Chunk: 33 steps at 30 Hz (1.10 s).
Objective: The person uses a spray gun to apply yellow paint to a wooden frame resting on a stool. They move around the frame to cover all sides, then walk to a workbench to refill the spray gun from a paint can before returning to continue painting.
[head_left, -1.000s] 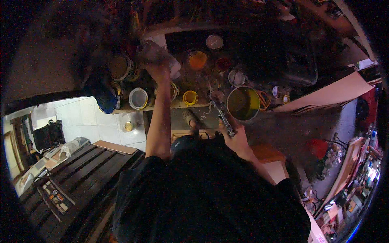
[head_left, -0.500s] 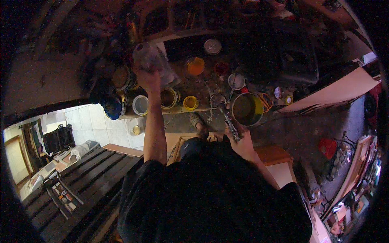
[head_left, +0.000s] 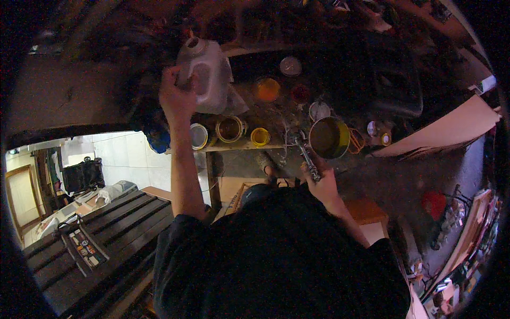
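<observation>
My left hand (head_left: 179, 95) is closed on the handle of a whitish translucent plastic jug (head_left: 211, 85). The jug's uncapped mouth points up and away, toward the far left. Under it, a crumpled clear sheet or bag (head_left: 234, 102) shows. My right hand (head_left: 323, 183) grips a long silvery metal tool (head_left: 306, 155) that resembles a spray gun; darkness hides its details. Just right of the tool stands a wide pot (head_left: 328, 139) with a yellow side and a brownish inside. Between my hands, along the bench's near edge, are a white-rimmed can (head_left: 199, 136), a brown-filled can (head_left: 230, 129) and a small yellow tub (head_left: 260, 137).
Farther back on the bench sit an orange-filled container (head_left: 268, 90), a dark red one (head_left: 300, 93) and a round lid (head_left: 290, 66). Orange cord (head_left: 357, 141) lies beside the pot. A curved board (head_left: 441, 127) juts in from the right. Dark slats (head_left: 122, 228) stand at lower left.
The jug in my left hand has turned, so its side and handle now show clearly. My left hand has shifted slightly left. My right hand still grips the metal tool; the whole view has shifted a little.
</observation>
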{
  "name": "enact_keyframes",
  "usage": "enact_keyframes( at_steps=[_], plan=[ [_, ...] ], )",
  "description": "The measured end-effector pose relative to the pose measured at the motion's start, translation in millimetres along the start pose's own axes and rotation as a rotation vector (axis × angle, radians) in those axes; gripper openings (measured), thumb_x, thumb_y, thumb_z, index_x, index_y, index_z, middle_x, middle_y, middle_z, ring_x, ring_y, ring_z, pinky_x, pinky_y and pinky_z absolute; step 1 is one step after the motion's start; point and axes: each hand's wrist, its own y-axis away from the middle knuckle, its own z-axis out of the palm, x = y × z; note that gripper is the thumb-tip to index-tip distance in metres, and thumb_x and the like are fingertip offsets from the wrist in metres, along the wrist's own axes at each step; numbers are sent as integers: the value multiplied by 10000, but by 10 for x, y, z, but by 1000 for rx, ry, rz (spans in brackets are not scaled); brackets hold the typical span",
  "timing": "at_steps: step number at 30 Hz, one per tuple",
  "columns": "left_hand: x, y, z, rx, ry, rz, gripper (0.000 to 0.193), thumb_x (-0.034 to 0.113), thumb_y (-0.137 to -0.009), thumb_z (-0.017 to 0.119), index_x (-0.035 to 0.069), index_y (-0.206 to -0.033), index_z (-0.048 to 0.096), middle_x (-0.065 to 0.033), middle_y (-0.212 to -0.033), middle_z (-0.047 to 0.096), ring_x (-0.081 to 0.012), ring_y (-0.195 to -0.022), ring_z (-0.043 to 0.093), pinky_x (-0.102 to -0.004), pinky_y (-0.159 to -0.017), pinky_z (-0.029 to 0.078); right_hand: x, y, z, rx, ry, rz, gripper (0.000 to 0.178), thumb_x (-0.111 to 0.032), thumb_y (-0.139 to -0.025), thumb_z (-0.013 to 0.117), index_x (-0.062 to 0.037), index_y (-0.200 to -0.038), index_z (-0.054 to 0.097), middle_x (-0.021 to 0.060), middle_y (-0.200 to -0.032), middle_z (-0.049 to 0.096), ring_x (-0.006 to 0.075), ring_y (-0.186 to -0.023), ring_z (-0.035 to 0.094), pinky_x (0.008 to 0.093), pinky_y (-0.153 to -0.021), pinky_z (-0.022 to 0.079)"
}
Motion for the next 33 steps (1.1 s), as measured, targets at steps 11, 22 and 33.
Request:
enact_keyframes(
  at_steps=[11, 22, 33],
  plan=[
    [1174, -378, -1249, -526, -9, 169, 310, 192, -828, 775, 16, -1064, 675, -146, -1064, 731, -228, -994, 698, -361, -885, 524, -499, -305, -360, -47, 3, -68, 378, -125, -881, 691, -26, -1240, 622, 213, -1107, 693, 387, -1010, 681, 414, -850, 533],
    [1876, 60, -1747, -898, -79, 484, 360, 173, -811, 771, 57, -1148, 711, -190, -1147, 697, -366, -1044, 673, -427, -909, 536, -636, -224, -503, -30, -88, -57, 414, -91, -836, 716, -10, -1229, 614, 222, -1074, 695, 423, -979, 673, 433, -839, 540],
    [2351, 165, -1924, -989, -246, 734, 361, 129, -820, 724, 63, -1156, 608, -181, -1115, 631, -358, -954, 649, -439, -819, 538, -505, 22, -376, -204, -30, -69, 539, -110, -805, 718, -40, -1297, 511, 235, -1097, 651, 447, -968, 657, 492, -784, 539]
  ],
)
